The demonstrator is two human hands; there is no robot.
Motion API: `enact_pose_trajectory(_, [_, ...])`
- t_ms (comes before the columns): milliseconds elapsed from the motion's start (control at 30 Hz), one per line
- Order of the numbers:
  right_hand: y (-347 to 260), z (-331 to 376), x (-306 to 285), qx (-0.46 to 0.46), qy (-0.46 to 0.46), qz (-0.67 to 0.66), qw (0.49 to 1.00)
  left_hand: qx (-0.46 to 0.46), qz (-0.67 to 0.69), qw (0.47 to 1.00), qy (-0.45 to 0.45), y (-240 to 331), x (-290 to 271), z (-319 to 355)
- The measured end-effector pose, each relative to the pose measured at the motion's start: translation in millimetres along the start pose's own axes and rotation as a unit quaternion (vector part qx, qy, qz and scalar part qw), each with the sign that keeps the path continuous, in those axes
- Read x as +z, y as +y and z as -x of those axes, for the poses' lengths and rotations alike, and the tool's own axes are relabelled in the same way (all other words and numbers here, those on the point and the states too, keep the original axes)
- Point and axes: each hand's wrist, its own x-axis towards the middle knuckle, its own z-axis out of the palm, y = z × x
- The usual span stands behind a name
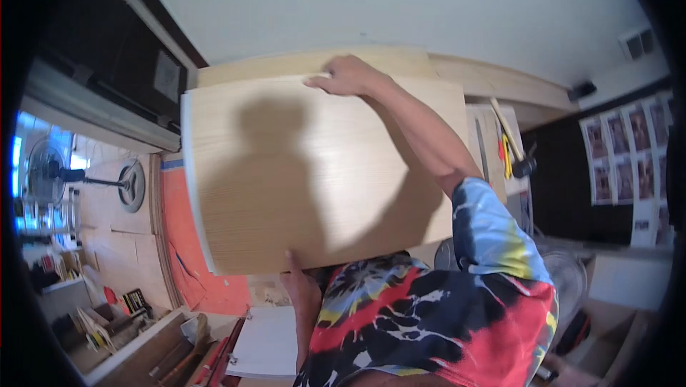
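A large pale wood-grain panel lies broad side up in front of me, with a white strip along its left edge. My right hand reaches across it and is closed on the far edge, thumb on top and fingers over the edge. At the near edge, my left hand grips the panel from below, its thumb tip showing at the rim; the other fingers are hidden underneath. A shadow falls over the panel's face.
Beneath the panel, an orange surface shows at left. A mallet and a yellow-handled tool lie right. A standing fan is far left. Drawers of tools sit near left, and a pale wall rises behind.
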Motion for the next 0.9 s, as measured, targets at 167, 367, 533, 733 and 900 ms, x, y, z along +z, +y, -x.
enact_pose_trajectory(167, [-47, 49, -44, -0.011, 0.156, 0.032, 0.987, 0.031, 0.002, 0.999, -0.039, 5, -31, -6])
enact_pose_trajectory(367, [-121, 104, -117, 0.006, 0.237, -0.025, 0.971, 0.252, -0.089, 0.964, 0.005, 86, -37, 26])
enact_pose_trajectory(533, [-180, 122, -151, -0.04, 0.333, -0.176, 0.926, 0.485, -0.148, 0.859, 0.067, 176, -76, 41])
enact_pose_trajectory(733, [-172, 79, -138, -0.194, 0.418, -0.354, 0.814, 0.657, 0.019, 0.75, 0.066, 277, 0, 137])
enact_pose_trajectory(900, [-150, 61, -110, -0.194, 0.335, -0.503, 0.773, 0.755, -0.158, 0.635, 0.035, 278, 37, 166])
